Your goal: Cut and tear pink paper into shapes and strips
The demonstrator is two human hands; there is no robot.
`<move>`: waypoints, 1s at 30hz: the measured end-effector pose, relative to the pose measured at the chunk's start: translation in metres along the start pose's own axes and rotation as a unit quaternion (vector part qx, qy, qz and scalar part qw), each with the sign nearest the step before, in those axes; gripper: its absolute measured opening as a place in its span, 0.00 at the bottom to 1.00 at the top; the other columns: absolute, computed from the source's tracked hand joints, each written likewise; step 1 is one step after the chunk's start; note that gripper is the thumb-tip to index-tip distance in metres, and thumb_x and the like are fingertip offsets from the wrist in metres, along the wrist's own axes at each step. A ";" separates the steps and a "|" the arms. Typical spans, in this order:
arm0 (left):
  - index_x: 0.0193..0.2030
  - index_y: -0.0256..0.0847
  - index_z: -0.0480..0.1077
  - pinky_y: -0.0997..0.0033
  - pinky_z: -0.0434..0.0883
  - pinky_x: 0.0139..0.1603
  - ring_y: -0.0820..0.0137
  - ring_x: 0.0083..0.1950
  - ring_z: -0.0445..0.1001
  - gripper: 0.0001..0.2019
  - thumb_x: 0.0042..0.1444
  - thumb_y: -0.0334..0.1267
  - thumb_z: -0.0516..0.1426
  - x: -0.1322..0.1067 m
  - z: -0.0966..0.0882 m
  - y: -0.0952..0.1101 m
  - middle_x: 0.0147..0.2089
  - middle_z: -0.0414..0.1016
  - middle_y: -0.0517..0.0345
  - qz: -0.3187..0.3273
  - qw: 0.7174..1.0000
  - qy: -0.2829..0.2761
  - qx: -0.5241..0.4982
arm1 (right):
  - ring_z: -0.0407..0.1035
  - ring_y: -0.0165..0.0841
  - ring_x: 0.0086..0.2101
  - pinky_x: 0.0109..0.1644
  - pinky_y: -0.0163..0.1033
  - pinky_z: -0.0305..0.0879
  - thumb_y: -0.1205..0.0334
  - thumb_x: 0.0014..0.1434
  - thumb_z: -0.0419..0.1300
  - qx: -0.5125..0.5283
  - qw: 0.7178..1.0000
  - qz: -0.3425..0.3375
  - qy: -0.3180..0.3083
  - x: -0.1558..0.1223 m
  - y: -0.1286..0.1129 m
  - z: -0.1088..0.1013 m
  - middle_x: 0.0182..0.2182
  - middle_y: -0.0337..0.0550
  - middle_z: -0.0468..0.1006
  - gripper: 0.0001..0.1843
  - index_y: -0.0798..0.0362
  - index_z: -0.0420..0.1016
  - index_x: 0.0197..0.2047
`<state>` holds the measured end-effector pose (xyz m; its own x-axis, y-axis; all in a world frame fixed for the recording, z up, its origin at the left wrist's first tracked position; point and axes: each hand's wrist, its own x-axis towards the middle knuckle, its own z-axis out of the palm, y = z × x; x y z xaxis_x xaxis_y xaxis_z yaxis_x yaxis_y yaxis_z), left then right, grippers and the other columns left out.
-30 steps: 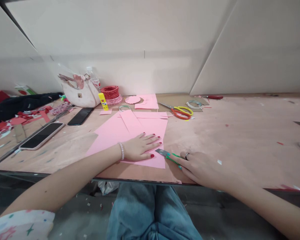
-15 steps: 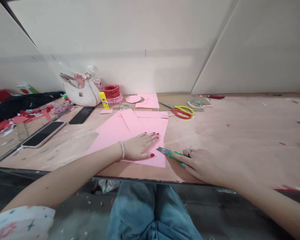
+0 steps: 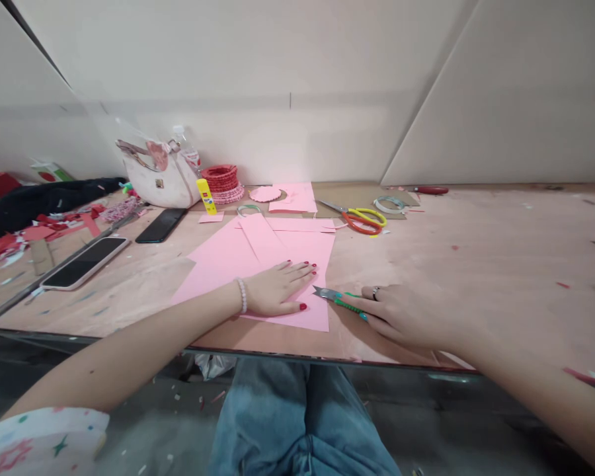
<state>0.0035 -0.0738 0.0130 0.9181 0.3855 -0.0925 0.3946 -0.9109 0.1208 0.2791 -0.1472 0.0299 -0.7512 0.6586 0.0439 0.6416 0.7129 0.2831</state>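
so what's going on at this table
A seated person presses the left hand flat on a pink paper sheet on the table. The right hand holds a green utility knife, its blade tip at the sheet's right edge. Scissors and a glue stick are farther back.

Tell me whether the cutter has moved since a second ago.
Yes, slightly: the cutter in the right hand has slid away from the person along the right edge of the pink paper, farther from its near corner.

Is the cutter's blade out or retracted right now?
Out: a grey blade sticks out of the green cutter held by the right hand, tip at the pink paper edge.
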 end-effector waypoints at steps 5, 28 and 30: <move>0.69 0.35 0.37 0.57 0.38 0.67 0.63 0.70 0.35 0.34 0.62 0.55 0.38 0.000 0.000 0.000 0.70 0.35 0.49 -0.002 1.000 -0.001 -0.005 | 0.65 0.31 0.24 0.26 0.35 0.51 0.66 0.61 0.43 0.021 1.000 -0.010 -0.020 0.008 0.004 -0.002 0.29 0.40 0.75 0.29 0.42 0.52 0.65; 0.69 0.37 0.38 0.46 0.42 0.64 0.56 0.70 0.35 0.34 0.62 0.55 0.38 0.000 -0.006 -0.008 0.70 0.32 0.47 -0.013 1.000 -0.005 0.022 | 0.66 0.30 0.26 0.27 0.35 0.54 0.68 0.60 0.44 0.080 0.996 -0.039 -0.024 0.011 0.020 0.007 0.37 0.41 0.75 0.33 0.40 0.42 0.67; 0.69 0.37 0.38 0.46 0.43 0.64 0.55 0.70 0.35 0.34 0.62 0.55 0.38 0.001 -0.005 -0.008 0.70 0.32 0.47 -0.011 1.000 -0.007 0.024 | 0.65 0.29 0.26 0.28 0.35 0.55 0.68 0.61 0.43 0.100 0.994 -0.038 -0.028 0.010 0.022 0.008 0.37 0.41 0.75 0.32 0.41 0.44 0.67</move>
<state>0.0011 -0.0657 0.0169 0.9082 0.4043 -0.1081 0.4127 -0.9081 0.0716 0.2869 -0.1226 0.0288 -0.7927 0.6091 -0.0256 0.6052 0.7913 0.0875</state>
